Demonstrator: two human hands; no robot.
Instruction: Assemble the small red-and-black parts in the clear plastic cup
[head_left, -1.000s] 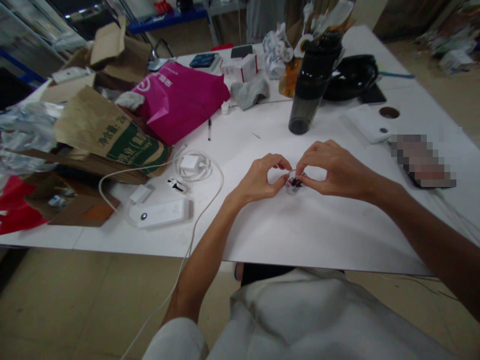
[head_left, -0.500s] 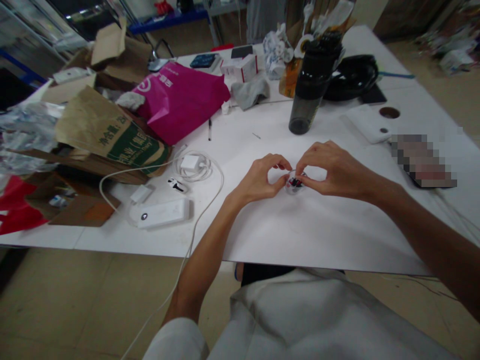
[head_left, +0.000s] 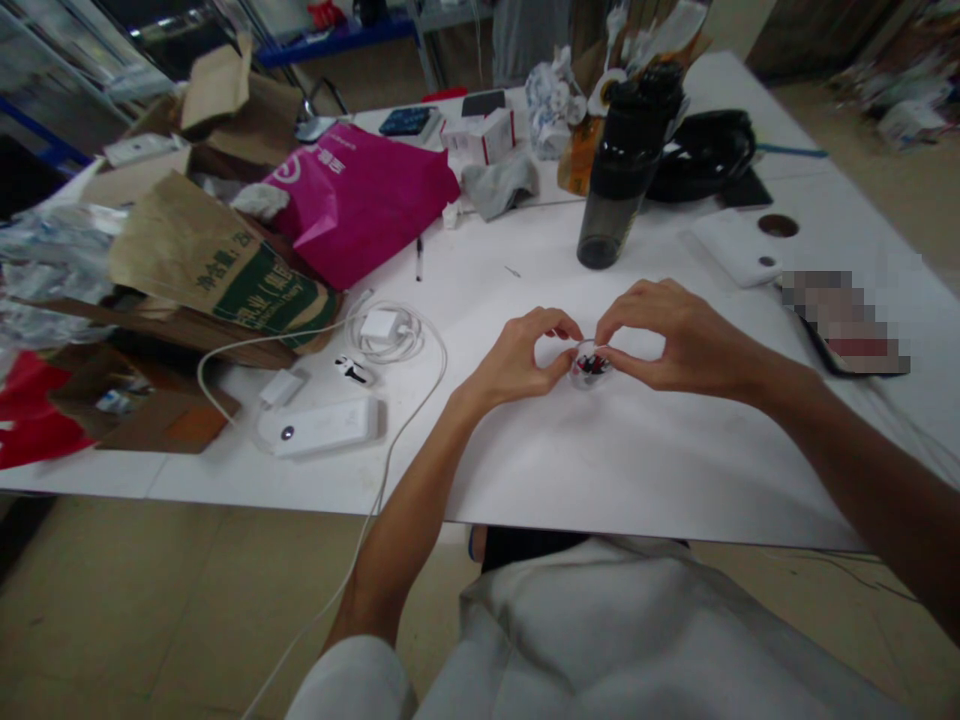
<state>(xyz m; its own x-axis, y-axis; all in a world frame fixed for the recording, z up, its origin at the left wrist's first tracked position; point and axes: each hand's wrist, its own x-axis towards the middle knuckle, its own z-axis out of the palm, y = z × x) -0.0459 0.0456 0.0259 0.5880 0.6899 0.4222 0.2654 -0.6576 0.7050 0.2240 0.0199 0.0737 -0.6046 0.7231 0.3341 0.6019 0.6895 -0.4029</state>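
Observation:
Both my hands meet over the middle of the white table [head_left: 615,460]. Between their fingertips is a small clear packet [head_left: 589,365] with dark and red bits inside, lying on or just above the tabletop. My left hand [head_left: 521,355] pinches its left edge with thumb and forefinger. My right hand [head_left: 667,335] pinches its right edge, fingers curled over it.
A dark water bottle [head_left: 626,165] stands behind my hands. To the left lie a white charger with coiled cable [head_left: 386,330], a white power bank [head_left: 322,428], a pink bag [head_left: 360,200], and brown paper bags [head_left: 202,265]. A white pad [head_left: 739,250] and black bag [head_left: 709,150] sit right.
My right hand's fingers have shifted slightly on the packet, showing a little more of it. The left hand and everything else stay where they were.

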